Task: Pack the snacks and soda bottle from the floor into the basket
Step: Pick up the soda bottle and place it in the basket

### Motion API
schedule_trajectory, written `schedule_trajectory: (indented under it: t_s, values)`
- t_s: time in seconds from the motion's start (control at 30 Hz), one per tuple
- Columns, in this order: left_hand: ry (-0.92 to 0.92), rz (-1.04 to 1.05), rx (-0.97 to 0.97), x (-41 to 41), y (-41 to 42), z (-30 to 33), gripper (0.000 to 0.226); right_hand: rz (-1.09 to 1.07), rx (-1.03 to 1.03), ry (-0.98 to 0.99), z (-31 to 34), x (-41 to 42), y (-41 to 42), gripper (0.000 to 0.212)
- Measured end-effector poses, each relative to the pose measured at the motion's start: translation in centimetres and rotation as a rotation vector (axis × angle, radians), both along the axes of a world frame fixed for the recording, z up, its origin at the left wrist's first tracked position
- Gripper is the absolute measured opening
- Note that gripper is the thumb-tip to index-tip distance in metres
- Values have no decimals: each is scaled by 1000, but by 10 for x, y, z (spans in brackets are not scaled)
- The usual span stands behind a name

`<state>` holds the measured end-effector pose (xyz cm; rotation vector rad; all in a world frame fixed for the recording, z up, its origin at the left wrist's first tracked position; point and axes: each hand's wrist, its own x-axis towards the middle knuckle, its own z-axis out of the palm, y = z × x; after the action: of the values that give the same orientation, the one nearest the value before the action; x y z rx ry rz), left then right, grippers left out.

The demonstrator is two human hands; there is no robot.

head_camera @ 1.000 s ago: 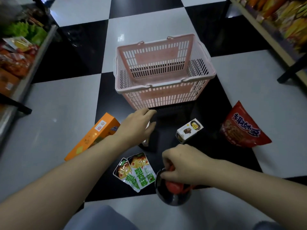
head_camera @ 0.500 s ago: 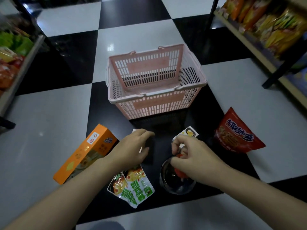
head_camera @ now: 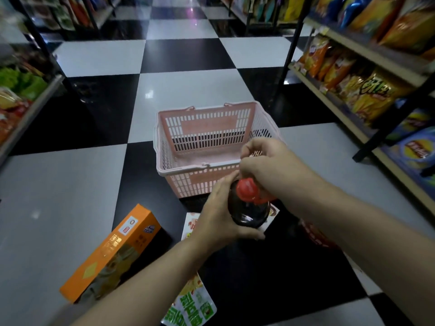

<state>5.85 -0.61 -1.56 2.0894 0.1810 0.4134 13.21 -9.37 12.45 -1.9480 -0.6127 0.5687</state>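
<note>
Basket (head_camera: 188, 147) mouth open, interior bare, handles folded down on the rim: clear drop from above. Floor in front cluttered: orange box (head_camera: 110, 252) left, green packet (head_camera: 190, 309) near, red bag (head_camera: 317, 236) right. Shelves (head_camera: 353, 90) flank the aisle.

A single wide-angle view looks from head height forward and steeply down an aisle of checkered floor (head_camera: 188, 90). It sits close over both forearms, which enter from the bottom edge. The pink basket (head_camera: 179, 170) lies just ahead of centre, shelves (head_camera: 353, 109) bend along both sides, and the far aisle end is perhaps too blurred to read.
</note>
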Motion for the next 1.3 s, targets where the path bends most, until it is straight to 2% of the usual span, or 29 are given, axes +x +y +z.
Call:
schedule_trajectory:
  t_s: [0.1,0.23,0.33,0.57,0.67,0.8,0.93,1.1,1.3]
  values:
    - [-67,104,68,7,8,13,97,7,4,-39,13,3,9,18]
    - [-74,158,99,5,19,32,86,130,-56,-258,35,0,12,16]
    - [-59,180,128,7,31,51,88,229,-69,-322,49,-1,13,20]
    - [-96,137,246,32,65,124,89,170,83,-448,103,21,40,24]
    - [-182,174,244,42,80,165,85,213,172,-555,138,29,56,22]
    - [-219,202,298,60,98,201,92,213,219,-730,168,43,75,22]
    - [-202,236,341,81,111,197,89,221,208,-795,165,64,90,15]
    - [-133,260,403,104,122,158,84,232,143,-762,124,93,100,21]
    - [-106,228,361,126,138,124,80,204,134,-823,93,112,119,22]
